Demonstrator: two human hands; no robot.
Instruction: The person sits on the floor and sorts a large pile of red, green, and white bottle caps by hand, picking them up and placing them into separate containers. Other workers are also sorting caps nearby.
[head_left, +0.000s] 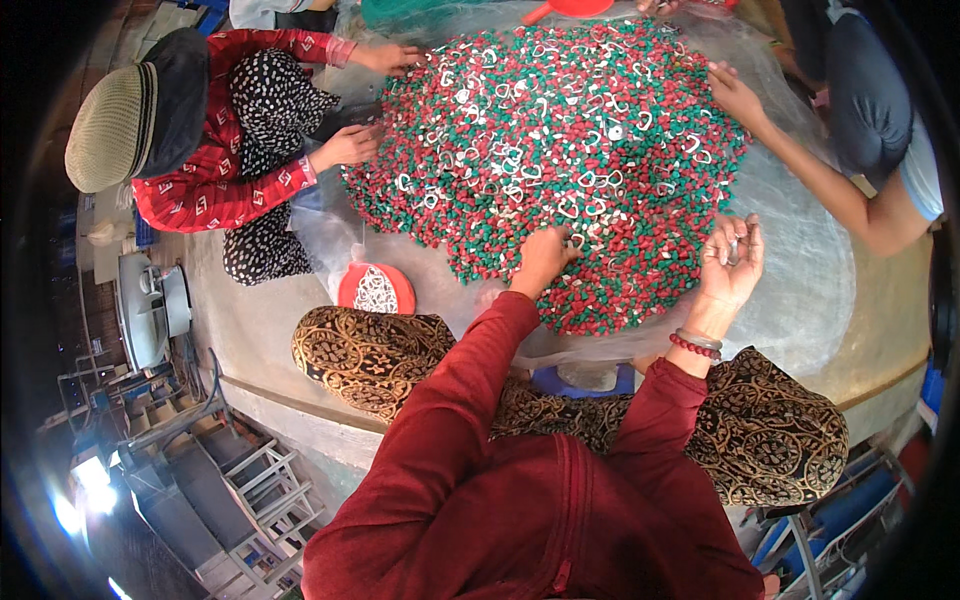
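A big heap of small red, green and white plastic pieces [560, 140] lies on a clear plastic sheet [800, 270] over the table. My left hand [543, 258] reaches into the near edge of the heap, fingers curled down among the pieces, touching white ring-shaped ones. My right hand [732, 262] is raised palm-up beside the heap's right edge, fingers cupped around a few small pale pieces. Beaded bracelets sit on that wrist.
A red bowl [376, 288] with white pieces stands at the sheet's near left. A person in a red patterned top [215, 160] works the heap's left side, hands [345, 148] on it. Another person's arm [800, 165] reaches in from the right. A red dish [575, 8] sits at the far edge.
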